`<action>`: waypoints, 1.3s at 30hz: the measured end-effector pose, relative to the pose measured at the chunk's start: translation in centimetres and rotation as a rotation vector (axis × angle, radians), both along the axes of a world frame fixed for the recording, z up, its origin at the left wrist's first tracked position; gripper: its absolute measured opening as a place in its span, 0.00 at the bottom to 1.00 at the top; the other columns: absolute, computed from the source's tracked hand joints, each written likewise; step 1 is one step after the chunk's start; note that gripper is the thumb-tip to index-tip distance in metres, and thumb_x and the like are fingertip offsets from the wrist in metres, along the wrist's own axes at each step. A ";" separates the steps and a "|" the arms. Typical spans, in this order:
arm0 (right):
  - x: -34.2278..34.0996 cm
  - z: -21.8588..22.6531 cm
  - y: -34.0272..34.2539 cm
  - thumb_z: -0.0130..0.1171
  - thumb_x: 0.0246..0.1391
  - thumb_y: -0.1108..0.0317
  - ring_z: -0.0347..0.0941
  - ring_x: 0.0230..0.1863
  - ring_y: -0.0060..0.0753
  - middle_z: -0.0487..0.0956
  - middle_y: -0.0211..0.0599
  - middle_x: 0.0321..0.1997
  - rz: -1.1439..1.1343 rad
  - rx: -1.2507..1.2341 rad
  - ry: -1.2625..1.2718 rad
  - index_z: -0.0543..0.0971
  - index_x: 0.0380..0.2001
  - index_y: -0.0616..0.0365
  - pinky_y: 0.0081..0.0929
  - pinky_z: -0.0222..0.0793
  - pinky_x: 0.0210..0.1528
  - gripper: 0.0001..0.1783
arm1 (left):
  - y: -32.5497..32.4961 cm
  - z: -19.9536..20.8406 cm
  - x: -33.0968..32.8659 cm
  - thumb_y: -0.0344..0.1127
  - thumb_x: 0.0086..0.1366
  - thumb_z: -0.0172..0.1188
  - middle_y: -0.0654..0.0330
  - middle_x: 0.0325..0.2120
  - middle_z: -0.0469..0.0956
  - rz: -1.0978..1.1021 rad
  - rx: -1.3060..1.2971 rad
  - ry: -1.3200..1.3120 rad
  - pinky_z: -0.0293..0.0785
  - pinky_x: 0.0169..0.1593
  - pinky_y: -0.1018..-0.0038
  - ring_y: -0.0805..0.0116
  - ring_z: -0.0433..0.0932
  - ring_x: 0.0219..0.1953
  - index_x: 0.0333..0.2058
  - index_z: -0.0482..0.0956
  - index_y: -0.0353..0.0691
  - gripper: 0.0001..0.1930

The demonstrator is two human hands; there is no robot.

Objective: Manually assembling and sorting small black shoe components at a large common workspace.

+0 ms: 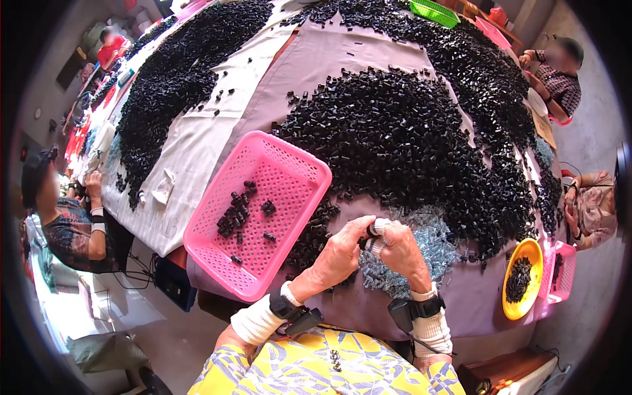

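My two hands meet over the near edge of the table, fingers bent and pinched together. A small black plastic piece (374, 230) shows between the fingertips of my left hand (337, 258). My right hand (403, 251) is closed against it, with white wraps on some fingers; whatever lies inside its grip is hidden. Just beneath the right hand is a heap of small clear bluish pieces (431, 253). A pink perforated basket (199, 232) stands to the left of my left hand, with several black pieces (235, 214) inside.
A large heap of black pieces (388, 131) spreads beyond my hands, with another heap (174, 85) at far left. A yellow bowl (513, 299) and a small pink basket (565, 280) sit at right. A green basket (434, 13) stands far back. People sit around the table.
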State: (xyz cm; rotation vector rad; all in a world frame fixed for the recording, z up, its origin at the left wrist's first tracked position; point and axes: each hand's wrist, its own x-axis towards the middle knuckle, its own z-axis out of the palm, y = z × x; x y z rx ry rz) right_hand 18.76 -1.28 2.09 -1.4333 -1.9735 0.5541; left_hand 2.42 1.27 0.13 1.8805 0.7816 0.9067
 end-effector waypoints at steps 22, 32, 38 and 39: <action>-0.1 -1.2 -1.2 0.52 0.36 0.80 0.71 0.24 0.34 0.76 0.40 0.25 -0.035 -0.271 0.437 0.77 0.34 0.61 0.27 0.67 0.30 0.16 | -1.2 -0.6 -0.1 0.08 0.45 0.43 0.45 0.57 0.62 0.033 0.032 0.046 0.74 0.51 0.65 0.47 0.69 0.54 0.57 0.64 0.38 0.37; -0.3 -1.7 -1.7 0.52 0.37 0.77 0.68 0.23 0.52 0.70 0.47 0.20 -0.057 -0.110 0.176 0.69 0.22 0.64 0.37 0.64 0.26 0.05 | -1.3 -0.2 0.5 0.10 0.48 0.43 0.40 0.57 0.60 -0.014 0.153 0.109 0.71 0.53 0.61 0.40 0.67 0.54 0.59 0.59 0.38 0.35; 0.5 -0.9 -2.6 0.57 0.41 0.74 0.76 0.32 0.49 0.77 0.47 0.30 -0.111 -0.171 0.159 0.77 0.34 0.62 0.35 0.70 0.33 0.12 | -2.0 -1.4 1.4 0.13 0.52 0.50 0.46 0.44 0.75 0.024 -0.017 -0.069 0.73 0.50 0.67 0.52 0.76 0.49 0.56 0.63 0.36 0.30; 0.5 -1.0 -2.6 0.57 0.41 0.74 0.76 0.32 0.49 0.77 0.47 0.30 -0.115 -0.173 0.158 0.77 0.34 0.62 0.35 0.70 0.33 0.12 | -2.0 -1.5 1.4 0.13 0.52 0.50 0.46 0.44 0.75 0.020 -0.018 -0.070 0.73 0.50 0.67 0.52 0.76 0.49 0.56 0.63 0.36 0.30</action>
